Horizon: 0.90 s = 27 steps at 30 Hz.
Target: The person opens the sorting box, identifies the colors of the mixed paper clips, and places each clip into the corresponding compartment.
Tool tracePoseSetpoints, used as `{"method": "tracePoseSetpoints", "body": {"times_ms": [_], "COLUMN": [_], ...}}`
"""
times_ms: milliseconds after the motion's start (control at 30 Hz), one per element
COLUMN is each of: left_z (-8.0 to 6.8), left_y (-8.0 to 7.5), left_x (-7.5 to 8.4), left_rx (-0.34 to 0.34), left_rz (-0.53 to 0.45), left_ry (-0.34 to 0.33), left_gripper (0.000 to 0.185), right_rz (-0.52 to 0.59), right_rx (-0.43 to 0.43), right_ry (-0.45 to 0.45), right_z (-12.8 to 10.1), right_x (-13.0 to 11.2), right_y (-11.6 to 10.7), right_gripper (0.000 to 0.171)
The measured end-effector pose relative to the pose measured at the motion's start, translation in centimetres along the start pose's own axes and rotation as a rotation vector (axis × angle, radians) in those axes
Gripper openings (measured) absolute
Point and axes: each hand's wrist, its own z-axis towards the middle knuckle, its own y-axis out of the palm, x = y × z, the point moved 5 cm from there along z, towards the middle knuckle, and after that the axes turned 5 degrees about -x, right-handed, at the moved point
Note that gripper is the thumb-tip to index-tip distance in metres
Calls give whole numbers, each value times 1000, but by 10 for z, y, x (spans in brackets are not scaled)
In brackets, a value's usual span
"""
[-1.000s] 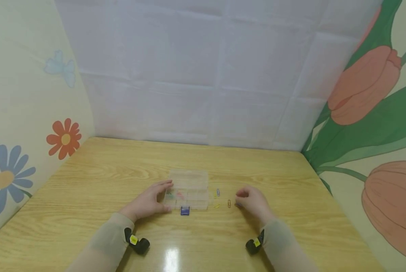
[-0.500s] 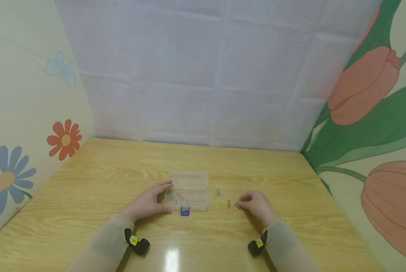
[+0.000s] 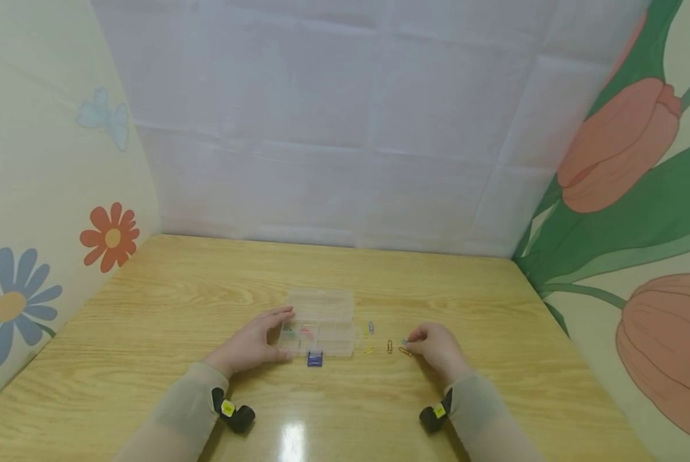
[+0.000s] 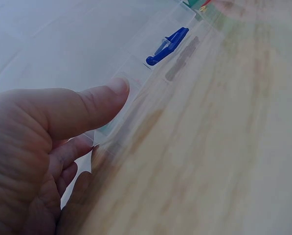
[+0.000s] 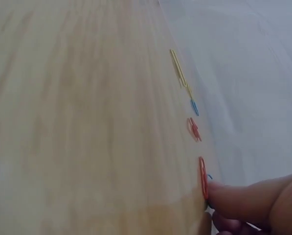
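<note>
My left hand (image 3: 249, 343) grips the left end of a clear compartment box (image 3: 336, 348), thumb at its front wall and fingers at the back. The box lies with its lid (image 3: 322, 305) raised back; a blue latch (image 4: 168, 46) sticks out in front. Small green and red pieces (image 3: 306, 332) sit in its left compartments. My right hand (image 3: 437, 346) pinches a blue paper clip (image 3: 404, 342), mostly hidden by the fingertips. Right by those fingertips lies an orange-red paper clip (image 5: 202, 174). A second orange-red clip (image 3: 389, 346) lies just left of it.
Between the box and my right hand are yellow paper clips (image 3: 369, 350) and another blue paper clip (image 3: 370, 327) on the wooden table (image 3: 345, 417). A white cloth (image 3: 345, 128) hangs behind the table, with flower-patterned panels at both sides.
My right hand has shifted slightly right, and the blue paper clip in its fingertips has moved a little away from me, showing more of the orange-red clip. The left hand and box stay still.
</note>
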Motion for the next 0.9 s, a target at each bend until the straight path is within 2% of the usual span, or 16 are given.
{"method": "tracePoseSetpoints", "body": {"times_ms": [300,900], "left_z": [0,0], "left_y": [0,-1], "left_x": [0,0], "left_rx": [-2,-2], "left_rz": [0,5], "left_ry": [-5,-10], "left_gripper": [82,82], "right_rz": [-33,67], "right_rx": [-3,9], "right_ry": [8,17], "right_z": [-1,2], "right_x": [-1,-10], "right_y": [1,3], "right_gripper": [9,8]}}
